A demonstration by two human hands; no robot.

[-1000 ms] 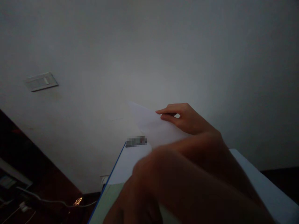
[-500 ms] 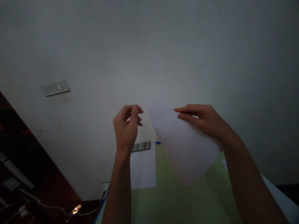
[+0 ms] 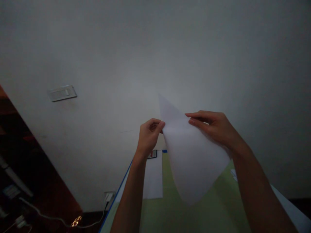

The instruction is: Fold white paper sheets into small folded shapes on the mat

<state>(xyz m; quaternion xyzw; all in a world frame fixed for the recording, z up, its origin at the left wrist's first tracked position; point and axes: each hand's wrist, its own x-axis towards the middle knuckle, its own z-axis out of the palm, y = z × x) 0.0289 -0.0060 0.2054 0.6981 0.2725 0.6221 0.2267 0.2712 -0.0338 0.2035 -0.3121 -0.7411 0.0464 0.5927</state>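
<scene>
A white sheet of paper (image 3: 194, 158) hangs in the air above the green tabletop (image 3: 167, 213), tilted, with one corner up and another pointing down. My right hand (image 3: 211, 124) pinches its upper right edge between thumb and fingers. At its left edge, the thumb and fingers of my left hand (image 3: 152, 132) are closed on the paper. Behind my left forearm, a second white sheet (image 3: 154, 181) lies flat on the table. A dark-framed flat object (image 3: 152, 154) sits at that sheet's far end, mostly covered by my left hand.
Behind the table rises a pale wall (image 3: 109, 64) with a switch plate (image 3: 62, 93). A plug sits in a socket (image 3: 109, 195) low on the left, its cable (image 3: 60, 220) trailing leftward. Crumpled white paper (image 3: 234, 174) and a white surface (image 3: 289, 204) lie at the right.
My left hand has moved right and closed on the left edge of the paper. The sheet's top corner now stands higher. My right hand keeps its pinch.
</scene>
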